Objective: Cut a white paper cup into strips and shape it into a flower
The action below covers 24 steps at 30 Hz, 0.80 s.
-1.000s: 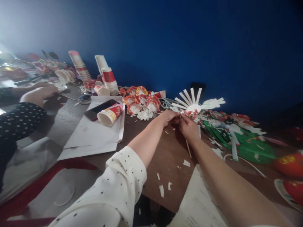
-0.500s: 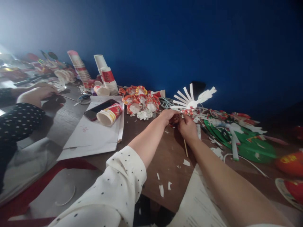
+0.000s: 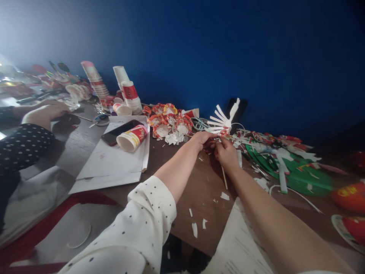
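Both my hands meet over the table around a paper cup cut into strips (image 3: 224, 122), its white strips fanned upward and its red-printed part near my fingers. My left hand (image 3: 205, 140) is closed on its left side, the fingertips partly in shadow. My right hand (image 3: 226, 154) pinches just below it, thumb on top. A thin wooden stick (image 3: 224, 178) runs down from under my right hand; whether it is fixed to the cut cup is hidden by my fingers. Left of my hands lie several curled red and white cut cups (image 3: 171, 121).
A white paper folder (image 3: 105, 161) carries a phone (image 3: 121, 132) and a paper cup (image 3: 131, 137). Stacked cups (image 3: 131, 97) stand behind. Green discs (image 3: 308, 179) with scraps lie right. At far left is another person's hand (image 3: 47, 110). Scraps (image 3: 194, 230) dot the table.
The cut cup has turned in my hands: its wide ragged strip swung from pointing right to nearly upright, and the fan narrowed. My hands barely moved.
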Each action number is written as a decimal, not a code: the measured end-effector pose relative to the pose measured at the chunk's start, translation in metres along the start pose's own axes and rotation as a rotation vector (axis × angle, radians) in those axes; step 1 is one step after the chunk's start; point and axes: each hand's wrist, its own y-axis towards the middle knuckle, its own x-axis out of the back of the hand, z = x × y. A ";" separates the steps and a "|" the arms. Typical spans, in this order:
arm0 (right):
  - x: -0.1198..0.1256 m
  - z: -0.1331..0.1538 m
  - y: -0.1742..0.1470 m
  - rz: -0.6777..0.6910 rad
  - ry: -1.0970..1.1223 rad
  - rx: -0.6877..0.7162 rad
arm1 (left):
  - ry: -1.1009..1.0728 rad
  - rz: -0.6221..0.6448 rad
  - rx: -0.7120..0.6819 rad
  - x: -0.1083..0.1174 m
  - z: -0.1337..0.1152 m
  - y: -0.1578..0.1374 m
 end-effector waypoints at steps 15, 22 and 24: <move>0.002 0.000 0.002 0.027 0.371 -0.122 | 0.010 0.119 -0.064 0.009 0.001 0.001; 0.002 0.001 0.002 0.019 0.393 -0.103 | -0.040 0.127 -0.039 0.012 -0.001 0.001; 0.002 0.003 0.001 0.018 0.401 -0.108 | -0.028 0.123 -0.058 0.010 0.000 0.000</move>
